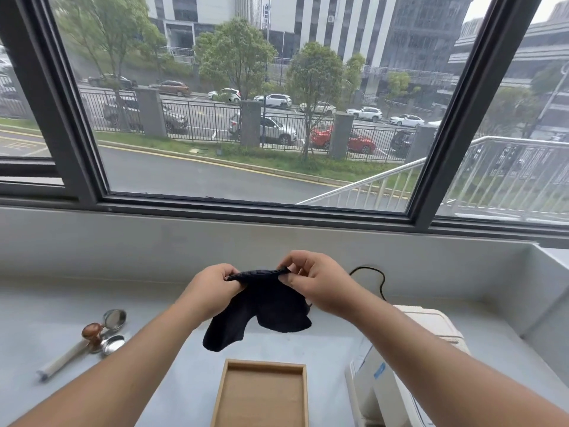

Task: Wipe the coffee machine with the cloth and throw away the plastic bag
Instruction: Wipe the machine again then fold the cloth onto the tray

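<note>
Left hand (215,288) and right hand (311,282) pinch the dangling cloth (264,306), whose loose edge might snag the tamper (94,332).

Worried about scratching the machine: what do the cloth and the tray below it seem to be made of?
The cloth looks like soft dark knitted or terry fabric: it droops in limp folds from the left hand and right hand. The tray looks like light unpainted wood, matte, with faint grain.
</note>
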Demonstrator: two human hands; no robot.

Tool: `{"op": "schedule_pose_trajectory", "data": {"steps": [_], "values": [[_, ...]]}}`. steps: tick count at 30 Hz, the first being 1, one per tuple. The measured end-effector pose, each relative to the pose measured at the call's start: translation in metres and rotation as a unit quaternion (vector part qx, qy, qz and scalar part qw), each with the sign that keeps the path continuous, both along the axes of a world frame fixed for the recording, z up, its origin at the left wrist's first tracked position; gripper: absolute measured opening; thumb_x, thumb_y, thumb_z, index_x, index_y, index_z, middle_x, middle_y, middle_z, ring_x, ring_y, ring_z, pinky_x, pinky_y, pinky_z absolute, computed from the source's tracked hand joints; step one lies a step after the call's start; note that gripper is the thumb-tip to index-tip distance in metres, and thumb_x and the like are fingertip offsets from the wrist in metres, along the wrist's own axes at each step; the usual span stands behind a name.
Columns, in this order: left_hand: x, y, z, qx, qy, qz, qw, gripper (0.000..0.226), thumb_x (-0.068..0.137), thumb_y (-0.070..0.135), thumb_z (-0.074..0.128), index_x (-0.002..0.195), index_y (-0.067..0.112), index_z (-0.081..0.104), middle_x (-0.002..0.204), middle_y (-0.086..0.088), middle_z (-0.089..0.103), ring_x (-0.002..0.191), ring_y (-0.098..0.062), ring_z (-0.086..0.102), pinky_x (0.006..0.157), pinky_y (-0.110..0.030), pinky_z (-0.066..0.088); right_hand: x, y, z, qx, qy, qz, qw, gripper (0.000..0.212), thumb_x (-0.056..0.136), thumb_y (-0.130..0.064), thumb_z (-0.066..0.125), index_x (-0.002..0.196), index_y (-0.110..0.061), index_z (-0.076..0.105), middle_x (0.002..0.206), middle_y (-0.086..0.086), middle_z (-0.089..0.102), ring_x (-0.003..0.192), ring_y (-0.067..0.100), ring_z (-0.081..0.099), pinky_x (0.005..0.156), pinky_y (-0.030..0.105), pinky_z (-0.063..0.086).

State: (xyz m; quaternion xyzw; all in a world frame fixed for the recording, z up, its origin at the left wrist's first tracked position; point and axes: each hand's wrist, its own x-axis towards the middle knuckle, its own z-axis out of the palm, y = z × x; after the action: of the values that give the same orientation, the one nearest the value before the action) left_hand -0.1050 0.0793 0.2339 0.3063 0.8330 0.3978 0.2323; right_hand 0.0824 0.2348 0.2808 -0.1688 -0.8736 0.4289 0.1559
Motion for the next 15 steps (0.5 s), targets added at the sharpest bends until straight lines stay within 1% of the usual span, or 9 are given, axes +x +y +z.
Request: {"op": "schedule_pose_trajectory", "data": {"steps": [2,3,4,6,8,10,13,14,15], "values": [[0.002,0.004,0.003,0.046,-0.059,0.014,0.997,0.017,0.097,0.016,0.062,0.089,0.023,0.076,0.08,0.001,0.08,0.079,-0.022,0.074,0.069,-0.037,0.06,0.003,-0.009,-0.002,-0.028,-0.031,0.041,0.998,0.01,0.09,-0.029,0.072,0.096,-0.036,0.075,0.076,-0.014,0.07,0.064,0.004,0.062,0.061,0.027,0.054],[0.003,0.005,0.004,0.071,-0.098,0.018,0.993,0.022,0.099,0.008,0.056,0.095,0.018,0.075,0.083,-0.004,0.08,0.08,-0.024,0.075,0.071,-0.04,0.061,0.004,-0.013,-0.003,-0.03,-0.062,0.067,0.995,0.011,0.087,-0.034,0.075,0.097,-0.038,0.076,0.08,-0.011,0.072,0.067,0.005,0.064,0.064,0.03,0.056],[0.004,0.006,0.007,0.091,-0.134,0.016,0.987,0.026,0.101,0.003,0.05,0.101,0.014,0.074,0.085,-0.007,0.08,0.078,-0.024,0.074,0.07,-0.041,0.062,0.005,-0.014,-0.003,-0.026,-0.094,0.09,0.991,0.013,0.085,-0.041,0.077,0.098,-0.04,0.077,0.087,-0.01,0.074,0.073,0.005,0.068,0.068,0.031,0.057],[0.007,0.005,0.013,0.117,-0.183,-0.008,0.976,0.027,0.103,0.0,0.047,0.108,0.01,0.072,0.088,-0.011,0.079,0.075,-0.023,0.074,0.068,-0.038,0.061,0.006,-0.012,-0.003,-0.024,-0.116,0.097,0.988,0.019,0.084,-0.051,0.077,0.1,-0.04,0.079,0.097,-0.016,0.076,0.087,0.0,0.071,0.076,0.023,0.059],[0.009,0.003,0.018,0.134,-0.216,-0.034,0.966,0.024,0.104,0.003,0.05,0.111,0.01,0.072,0.097,-0.015,0.079,0.081,-0.027,0.073,0.07,-0.038,0.058,0.006,-0.004,-0.004,-0.018,-0.087,0.034,0.995,0.023,0.088,-0.05,0.075,0.105,-0.036,0.079,0.099,-0.016,0.076,0.092,-0.001,0.07,0.087,0.028,0.059],[0.011,0.001,0.024,0.153,-0.256,-0.051,0.953,0.023,0.106,0.004,0.051,0.115,0.008,0.071,0.101,-0.016,0.077,0.082,-0.029,0.066,0.067,-0.035,0.053,0.007,0.008,-0.007,-0.018,-0.062,-0.053,0.996,0.038,0.088,-0.053,0.075,0.121,-0.035,0.07,0.108,-0.011,0.072,0.098,0.002,0.068,0.092,0.034,0.058],[0.015,0.0,0.031,0.185,-0.306,-0.075,0.931,0.023,0.105,0.003,0.05,0.119,0.003,0.069,0.105,-0.019,0.07,0.09,-0.031,0.06,0.071,-0.038,0.049,0.01,0.019,-0.011,-0.131,-0.067,-0.102,0.984,0.075,0.08,-0.064,0.078,0.143,-0.033,0.051,0.131,-0.004,0.061,0.118,0.011,0.062,0.098,0.032,0.05],[0.017,0.0,0.033,0.193,-0.319,-0.086,0.924,0.023,0.104,0.004,0.051,0.121,0.002,0.068,0.107,-0.02,0.069,0.093,-0.033,0.06,0.072,-0.04,0.051,0.01,0.02,-0.013,-0.182,-0.072,-0.096,0.976,0.083,0.076,-0.067,0.078,0.145,-0.032,0.049,0.134,-0.003,0.061,0.122,0.012,0.06,0.1,0.033,0.045],[0.019,0.001,0.035,0.201,-0.335,-0.098,0.915,0.024,0.102,0.007,0.055,0.123,0.001,0.066,0.109,-0.02,0.068,0.096,-0.035,0.06,0.074,-0.042,0.053,0.01,0.019,-0.015,-0.235,-0.072,-0.08,0.966,0.084,0.073,-0.068,0.077,0.144,-0.03,0.052,0.133,-0.005,0.063,0.122,0.012,0.059,0.1,0.035,0.042]]}}
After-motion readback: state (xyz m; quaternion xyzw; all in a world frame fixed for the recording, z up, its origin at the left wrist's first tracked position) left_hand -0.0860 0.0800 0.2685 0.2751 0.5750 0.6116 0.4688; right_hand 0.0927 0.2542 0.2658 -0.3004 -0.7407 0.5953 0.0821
